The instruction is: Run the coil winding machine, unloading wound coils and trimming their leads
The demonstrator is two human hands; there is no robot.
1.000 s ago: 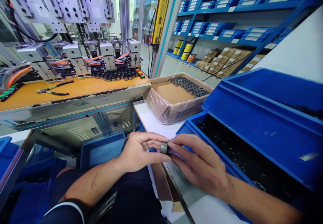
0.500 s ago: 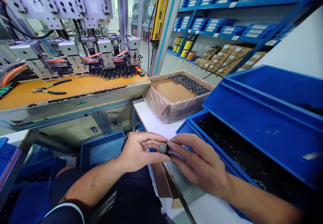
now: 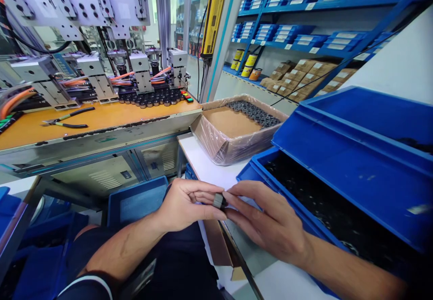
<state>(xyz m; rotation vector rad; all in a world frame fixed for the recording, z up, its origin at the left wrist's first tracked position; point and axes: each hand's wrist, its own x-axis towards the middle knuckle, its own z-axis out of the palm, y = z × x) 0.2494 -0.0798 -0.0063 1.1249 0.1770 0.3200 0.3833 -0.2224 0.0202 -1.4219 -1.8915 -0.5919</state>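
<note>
Between the fingers and thumb of my left hand (image 3: 186,205) is a small cylindrical part (image 3: 218,200), grey metal around its side and black at its right end. My right hand (image 3: 270,223) comes in from the right, its fingertips closed on that black end. Fingers hide most of the black end, so its shape cannot be made out. Both hands are in front of my lap, by the edge of a white table (image 3: 203,155).
An open carton (image 3: 230,146) lined with plastic holds rows of dark parts. To the right, blue bins (image 3: 338,146) contain black pieces. Pliers (image 3: 69,118) and a row of round black parts (image 3: 155,99) lie on the orange machine bench (image 3: 111,118). A blue tray (image 3: 135,200) stands below.
Both hands stay nearly in place around the small part. The right fingertips have shifted very slightly against it.
</note>
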